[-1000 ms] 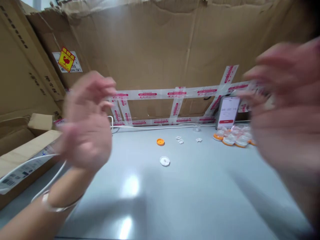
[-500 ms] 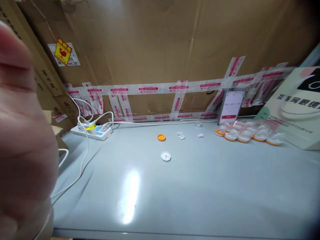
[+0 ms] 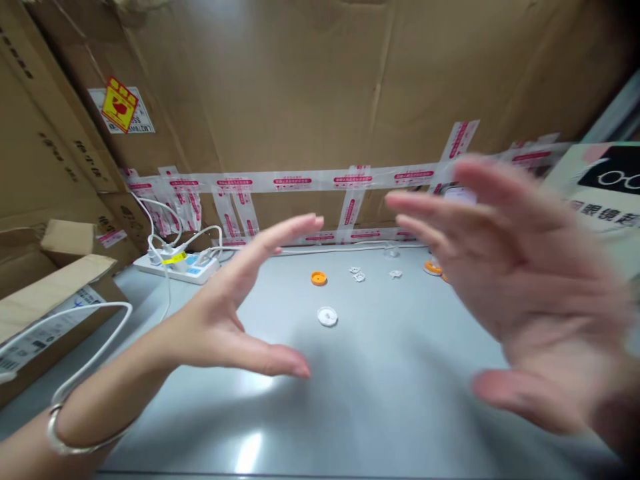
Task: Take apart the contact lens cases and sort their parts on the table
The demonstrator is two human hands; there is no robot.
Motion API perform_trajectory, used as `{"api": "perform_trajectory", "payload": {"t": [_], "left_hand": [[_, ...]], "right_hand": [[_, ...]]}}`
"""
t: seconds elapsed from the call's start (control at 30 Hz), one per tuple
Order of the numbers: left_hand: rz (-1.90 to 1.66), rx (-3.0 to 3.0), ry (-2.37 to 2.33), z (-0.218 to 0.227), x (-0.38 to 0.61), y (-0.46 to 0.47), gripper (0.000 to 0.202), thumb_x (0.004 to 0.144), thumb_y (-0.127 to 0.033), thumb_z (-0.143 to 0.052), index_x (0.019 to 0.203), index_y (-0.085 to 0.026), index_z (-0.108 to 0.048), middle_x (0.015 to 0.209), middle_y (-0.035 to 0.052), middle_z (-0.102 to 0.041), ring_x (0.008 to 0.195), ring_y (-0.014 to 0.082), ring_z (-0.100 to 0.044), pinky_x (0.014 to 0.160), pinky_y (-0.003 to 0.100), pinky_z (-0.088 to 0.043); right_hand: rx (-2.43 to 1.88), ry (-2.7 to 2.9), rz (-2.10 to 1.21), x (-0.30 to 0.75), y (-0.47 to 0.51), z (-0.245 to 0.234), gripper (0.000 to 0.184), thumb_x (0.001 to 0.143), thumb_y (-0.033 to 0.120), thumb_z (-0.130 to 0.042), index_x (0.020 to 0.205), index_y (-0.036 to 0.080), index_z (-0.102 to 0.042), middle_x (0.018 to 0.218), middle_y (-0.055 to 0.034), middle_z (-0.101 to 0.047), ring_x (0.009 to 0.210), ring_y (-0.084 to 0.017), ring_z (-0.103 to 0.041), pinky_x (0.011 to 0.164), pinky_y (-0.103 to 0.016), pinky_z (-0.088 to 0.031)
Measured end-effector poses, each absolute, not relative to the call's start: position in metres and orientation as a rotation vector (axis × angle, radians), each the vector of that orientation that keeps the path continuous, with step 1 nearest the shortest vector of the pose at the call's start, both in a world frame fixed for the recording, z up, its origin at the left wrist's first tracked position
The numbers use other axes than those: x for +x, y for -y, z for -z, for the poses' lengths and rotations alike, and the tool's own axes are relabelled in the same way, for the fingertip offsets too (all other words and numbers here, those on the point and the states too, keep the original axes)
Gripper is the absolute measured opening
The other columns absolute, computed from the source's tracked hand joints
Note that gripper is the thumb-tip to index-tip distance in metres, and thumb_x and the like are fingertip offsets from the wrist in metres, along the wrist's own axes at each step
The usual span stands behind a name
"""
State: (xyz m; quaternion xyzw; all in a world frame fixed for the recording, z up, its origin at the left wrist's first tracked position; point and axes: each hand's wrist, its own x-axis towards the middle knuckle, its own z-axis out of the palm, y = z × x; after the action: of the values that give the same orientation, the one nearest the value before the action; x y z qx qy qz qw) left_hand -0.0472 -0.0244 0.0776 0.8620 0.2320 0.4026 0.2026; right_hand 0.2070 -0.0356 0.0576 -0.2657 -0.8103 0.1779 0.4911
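Observation:
My left hand (image 3: 235, 307) hovers over the table with thumb and fingers spread, holding nothing. To the right, my right hand (image 3: 530, 280) is also raised, fingers apart and blurred by motion, with nothing in it. Between the hands, on the table, lies a round white disc (image 3: 327, 317). Behind it sits a small orange ring-shaped piece (image 3: 319, 279). Several small white plastic parts (image 3: 358, 275) lie to its right, with another white part (image 3: 395, 274) farther over. A small clear piece (image 3: 391, 251) is near the back. My right hand mostly hides the orange-based pieces (image 3: 433, 268).
A white power strip (image 3: 180, 265) with plugs and cables stands at the back left. An open cardboard box (image 3: 55, 313) is on the left. A large taped cardboard box (image 3: 300, 100) forms the back wall. A printed box (image 3: 605, 193) stands at right, beside a partly hidden phone (image 3: 460, 194).
The hand that filled the left edge is gone from there. Both hands now reach over the table, fingers spread. The view has shifted slightly; the small pieces lie as before.

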Motion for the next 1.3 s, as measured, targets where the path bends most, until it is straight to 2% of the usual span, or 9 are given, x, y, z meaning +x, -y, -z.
{"api": "perform_trajectory", "payload": {"t": [0.2, 0.3, 0.43, 0.6, 0.8, 0.9, 1.07, 1.17, 1.3], "left_hand": [[-0.593, 2.304, -0.879, -0.013, -0.061, -0.005, 0.081, 0.068, -0.035, -0.070, 0.135, -0.032, -0.025, 0.142, 0.0041, -0.031, 0.131, 0.0258, -0.027, 0.108, 0.046, -0.025], [-0.510, 2.189, -1.024, 0.015, -0.060, -0.013, 0.075, 0.070, -0.037, -0.068, 0.134, -0.028, -0.030, 0.141, 0.0073, -0.033, 0.128, 0.0256, -0.031, 0.105, 0.045, -0.029], [-0.553, 2.170, -1.098, 0.035, -0.054, -0.022, 0.059, 0.069, -0.040, -0.068, 0.121, -0.022, -0.046, 0.127, 0.0092, -0.048, 0.118, 0.0242, -0.044, 0.101, 0.041, -0.032], [-0.621, 2.267, -1.078, 0.036, -0.045, -0.025, 0.037, 0.069, -0.035, -0.068, 0.102, -0.021, -0.058, 0.110, 0.0065, -0.056, 0.107, 0.0223, -0.050, 0.097, 0.037, -0.035], [-0.641, 2.274, -1.065, 0.031, -0.034, -0.026, 0.028, 0.071, -0.032, -0.065, 0.096, -0.020, -0.060, 0.107, 0.0059, -0.056, 0.104, 0.0203, -0.050, 0.094, 0.033, -0.036], [-0.635, 2.283, -1.109, 0.025, -0.027, -0.028, 0.024, 0.070, -0.031, -0.065, 0.090, -0.018, -0.061, 0.097, 0.0050, -0.058, 0.091, 0.0176, -0.055, 0.083, 0.028, -0.042], [-0.268, 2.336, -1.223, 0.013, -0.013, -0.034, 0.019, 0.074, -0.033, -0.059, 0.080, -0.015, -0.063, 0.074, 0.0009, -0.063, 0.068, 0.0122, -0.057, 0.058, 0.019, -0.041], [-0.121, 2.377, -1.281, 0.004, -0.001, -0.039, 0.020, 0.068, -0.035, -0.064, 0.073, -0.016, -0.065, 0.066, -0.0003, -0.064, 0.063, 0.0129, -0.057, 0.051, 0.019, -0.037], [0.047, 2.479, -1.368, -0.010, 0.014, -0.041, 0.011, 0.059, -0.025, -0.068, 0.064, -0.015, -0.066, 0.061, 0.0012, -0.062, 0.061, 0.0160, -0.058, 0.049, 0.021, -0.035]], "right_hand": [[-0.787, 2.181, -0.678, 0.206, 0.003, 0.001, 0.081, 0.072, 0.035, -0.064, 0.138, 0.033, -0.017, 0.134, -0.0051, -0.043, 0.128, -0.024, -0.035, 0.108, -0.044, -0.025], [-0.906, 2.223, -0.809, 0.205, -0.011, 0.030, 0.074, 0.072, 0.031, -0.063, 0.135, 0.026, -0.026, 0.129, -0.0095, -0.048, 0.124, -0.023, -0.040, 0.105, -0.045, -0.029], [-1.015, 2.212, -0.871, 0.198, -0.021, 0.048, 0.056, 0.071, 0.034, -0.065, 0.121, 0.021, -0.045, 0.122, -0.0097, -0.052, 0.112, -0.022, -0.051, 0.097, -0.040, -0.040], [-1.035, 2.252, -0.732, 0.187, -0.023, 0.050, 0.043, 0.070, 0.033, -0.065, 0.110, 0.020, -0.054, 0.110, -0.0079, -0.055, 0.106, -0.022, -0.051, 0.094, -0.039, -0.040], [-1.070, 2.233, -0.668, 0.177, -0.019, 0.051, 0.033, 0.071, 0.030, -0.064, 0.103, 0.023, -0.061, 0.102, -0.0062, -0.054, 0.101, -0.022, -0.051, 0.092, -0.038, -0.040], [-1.079, 2.202, -0.648, 0.174, -0.019, 0.052, 0.023, 0.071, 0.028, -0.063, 0.094, 0.022, -0.064, 0.097, -0.0047, -0.054, 0.097, -0.020, -0.053, 0.090, -0.036, -0.040], [-1.097, 2.169, -0.633, 0.174, -0.021, 0.055, 0.018, 0.068, 0.031, -0.067, 0.082, 0.021, -0.061, 0.093, -0.0036, -0.056, 0.093, -0.020, -0.052, 0.086, -0.035, -0.041], [-1.109, 2.162, -0.641, 0.175, -0.022, 0.057, 0.020, 0.068, 0.034, -0.068, 0.079, 0.020, -0.060, 0.092, -0.0037, -0.056, 0.093, -0.020, -0.052, 0.084, -0.035, -0.041], [-1.102, 2.168, -0.624, 0.176, -0.021, 0.058, 0.019, 0.068, 0.034, -0.068, 0.076, 0.021, -0.059, 0.090, -0.0029, -0.056, 0.091, -0.019, -0.052, 0.083, -0.034, -0.041]]}}
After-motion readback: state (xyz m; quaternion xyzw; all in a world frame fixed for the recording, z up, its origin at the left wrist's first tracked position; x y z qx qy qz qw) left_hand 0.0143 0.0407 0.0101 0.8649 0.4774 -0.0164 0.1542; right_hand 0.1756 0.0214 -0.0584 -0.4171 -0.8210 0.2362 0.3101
